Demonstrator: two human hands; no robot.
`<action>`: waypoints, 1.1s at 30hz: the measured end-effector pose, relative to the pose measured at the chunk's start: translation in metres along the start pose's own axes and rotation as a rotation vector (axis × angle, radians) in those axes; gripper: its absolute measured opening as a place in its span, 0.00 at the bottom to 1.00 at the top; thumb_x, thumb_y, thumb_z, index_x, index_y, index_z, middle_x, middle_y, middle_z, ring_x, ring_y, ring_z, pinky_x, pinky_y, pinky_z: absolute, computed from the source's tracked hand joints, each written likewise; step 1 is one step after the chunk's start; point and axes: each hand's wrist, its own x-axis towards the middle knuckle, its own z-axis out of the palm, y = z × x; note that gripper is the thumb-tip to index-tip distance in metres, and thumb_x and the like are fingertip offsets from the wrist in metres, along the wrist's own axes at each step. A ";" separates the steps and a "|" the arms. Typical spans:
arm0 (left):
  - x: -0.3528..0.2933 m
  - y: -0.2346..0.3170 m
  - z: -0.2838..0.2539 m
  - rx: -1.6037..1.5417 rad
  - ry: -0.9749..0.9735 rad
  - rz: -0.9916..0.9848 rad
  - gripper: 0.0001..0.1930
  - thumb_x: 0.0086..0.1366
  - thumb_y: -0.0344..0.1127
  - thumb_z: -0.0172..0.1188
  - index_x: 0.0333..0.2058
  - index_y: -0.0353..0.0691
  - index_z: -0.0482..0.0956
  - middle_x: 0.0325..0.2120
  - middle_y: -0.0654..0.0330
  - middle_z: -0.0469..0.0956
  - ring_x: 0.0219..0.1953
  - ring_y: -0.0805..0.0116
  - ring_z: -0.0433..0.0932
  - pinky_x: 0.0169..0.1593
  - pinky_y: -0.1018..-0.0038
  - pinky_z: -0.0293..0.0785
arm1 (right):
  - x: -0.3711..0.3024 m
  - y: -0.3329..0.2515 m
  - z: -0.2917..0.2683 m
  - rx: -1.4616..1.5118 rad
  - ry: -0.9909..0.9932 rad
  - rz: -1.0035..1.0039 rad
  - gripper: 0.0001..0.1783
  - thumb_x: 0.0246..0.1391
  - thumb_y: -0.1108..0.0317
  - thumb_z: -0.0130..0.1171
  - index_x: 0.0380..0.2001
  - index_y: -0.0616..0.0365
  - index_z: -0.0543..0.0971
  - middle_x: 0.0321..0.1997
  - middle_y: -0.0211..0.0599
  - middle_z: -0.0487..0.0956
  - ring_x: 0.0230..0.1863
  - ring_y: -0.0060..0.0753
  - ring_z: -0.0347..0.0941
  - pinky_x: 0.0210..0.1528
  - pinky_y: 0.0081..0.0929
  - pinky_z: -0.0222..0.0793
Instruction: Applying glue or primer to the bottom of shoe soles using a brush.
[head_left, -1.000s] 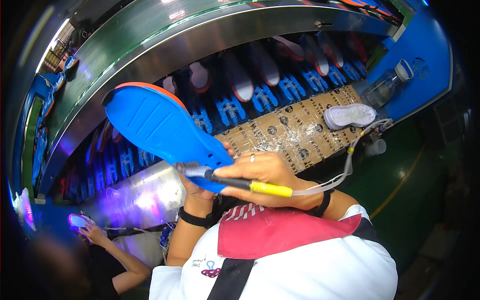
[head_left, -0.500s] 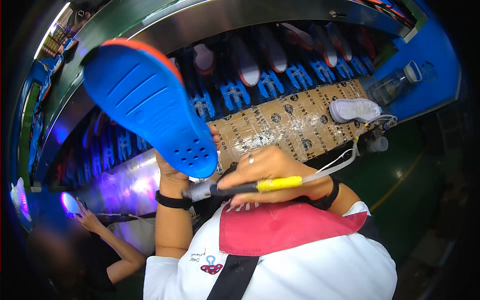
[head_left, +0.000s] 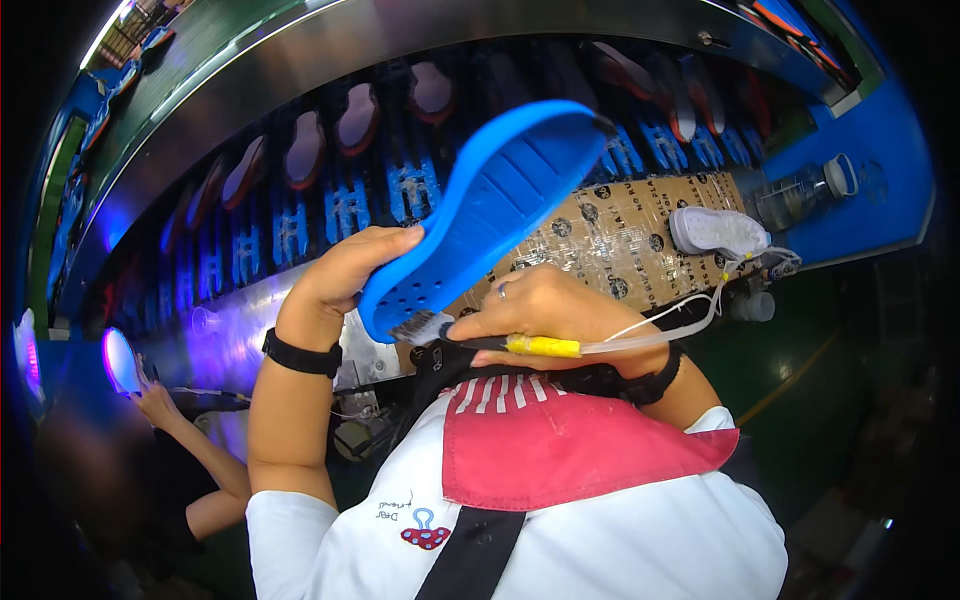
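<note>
In my left hand (head_left: 345,272) is a blue shoe sole (head_left: 500,200), its thumb on the rim and the other fingers hidden behind. The sole tilts up to the right, with small round holes at its heel end and grooves further up. My right hand (head_left: 555,308) grips a brush (head_left: 543,346) with a dark handle, a yellow wrapped section and a clear tube running off its back. The brush's pale bristles touch or overlap the heel end, near the holes.
A cardboard-covered ledge (head_left: 620,240) carries a white sole-shaped piece (head_left: 718,231). A clear plastic jug (head_left: 800,195) stands beyond it. Behind, blue holders (head_left: 345,210) and several soles line a metal-edged rack. At left, another person's hand (head_left: 155,405) holds a lit sole.
The blue sole has swung right and turned, its toe end now pointing up right. My left hand has shifted to its left rim. The brush has come onto the heel end.
</note>
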 end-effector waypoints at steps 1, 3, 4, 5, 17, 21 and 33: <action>0.000 0.003 0.001 0.081 -0.013 -0.065 0.26 0.62 0.51 0.52 0.46 0.30 0.73 0.36 0.51 0.78 0.34 0.67 0.79 0.40 0.74 0.76 | -0.002 -0.001 -0.005 0.052 -0.111 0.031 0.14 0.43 0.65 0.64 0.35 0.57 0.79 0.25 0.41 0.78 0.26 0.42 0.73 0.31 0.32 0.68; -0.004 0.012 0.011 0.171 -0.045 -0.133 0.28 0.61 0.53 0.53 0.48 0.32 0.72 0.38 0.49 0.77 0.36 0.68 0.79 0.41 0.75 0.75 | -0.001 -0.002 -0.011 0.115 -0.235 0.061 0.14 0.44 0.65 0.62 0.34 0.60 0.78 0.25 0.45 0.77 0.29 0.46 0.74 0.33 0.34 0.68; -0.002 0.013 0.016 0.167 -0.044 -0.131 0.28 0.61 0.53 0.53 0.48 0.32 0.72 0.38 0.49 0.77 0.36 0.68 0.79 0.41 0.75 0.75 | -0.001 -0.002 -0.009 0.115 -0.239 0.061 0.14 0.44 0.65 0.62 0.34 0.60 0.78 0.25 0.45 0.77 0.29 0.46 0.74 0.33 0.34 0.68; -0.001 0.013 0.020 0.144 -0.030 -0.141 0.26 0.62 0.51 0.52 0.46 0.31 0.74 0.36 0.50 0.78 0.35 0.68 0.79 0.41 0.75 0.75 | -0.001 -0.001 -0.005 0.101 -0.134 0.035 0.14 0.43 0.64 0.63 0.34 0.60 0.78 0.24 0.44 0.77 0.28 0.46 0.73 0.32 0.34 0.68; -0.008 0.009 0.008 0.296 0.021 -0.304 0.25 0.59 0.50 0.57 0.44 0.30 0.75 0.36 0.52 0.78 0.34 0.69 0.78 0.41 0.76 0.74 | -0.008 0.007 0.002 0.010 -0.064 0.044 0.14 0.42 0.65 0.64 0.35 0.57 0.80 0.24 0.43 0.78 0.26 0.46 0.73 0.31 0.33 0.68; -0.013 -0.001 -0.006 0.362 0.023 -0.283 0.26 0.59 0.50 0.56 0.44 0.29 0.75 0.36 0.52 0.78 0.34 0.68 0.78 0.41 0.76 0.74 | -0.017 0.007 -0.002 0.089 -0.147 0.049 0.17 0.39 0.66 0.68 0.36 0.54 0.81 0.22 0.38 0.77 0.23 0.38 0.73 0.29 0.28 0.67; -0.016 -0.076 -0.025 -0.312 0.136 -0.099 0.25 0.66 0.49 0.44 0.52 0.33 0.67 0.44 0.50 0.75 0.41 0.61 0.78 0.47 0.68 0.75 | -0.036 0.014 -0.002 0.043 -0.001 0.095 0.15 0.40 0.68 0.67 0.35 0.57 0.81 0.30 0.39 0.81 0.27 0.38 0.76 0.31 0.25 0.69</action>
